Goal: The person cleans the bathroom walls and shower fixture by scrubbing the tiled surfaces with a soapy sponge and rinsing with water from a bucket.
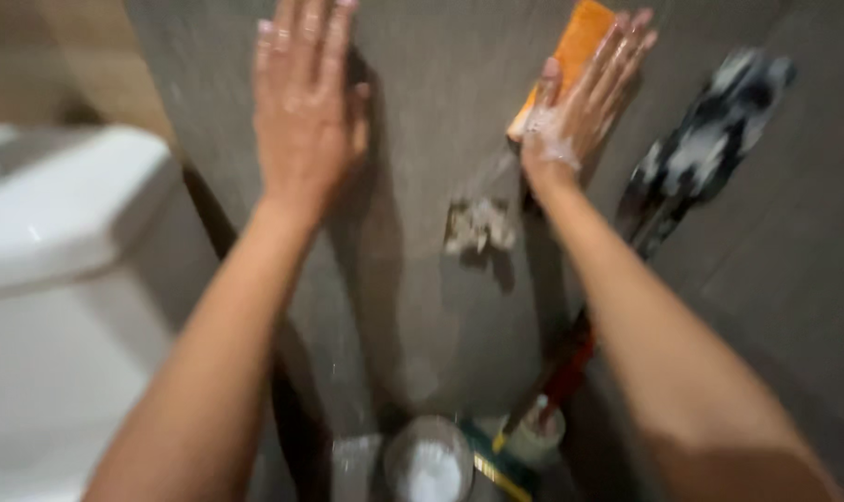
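Note:
My left hand (305, 102) lies flat with fingers spread against a grey tiled wall (431, 84), holding nothing. My right hand (584, 98), covered in white soap foam, presses an orange sponge (571, 51) against the same wall, fingers stretched over it. A patch of foam (479, 228) clings to the wall below the sponge. Both forearms reach up from the bottom of the view. The picture is blurred by motion.
A white toilet (59, 260) stands at the left. A black and white mop head or cloth (705, 149) hangs at the right, with a red handle (571, 367) below. Round containers (429, 463) sit at the bottom centre.

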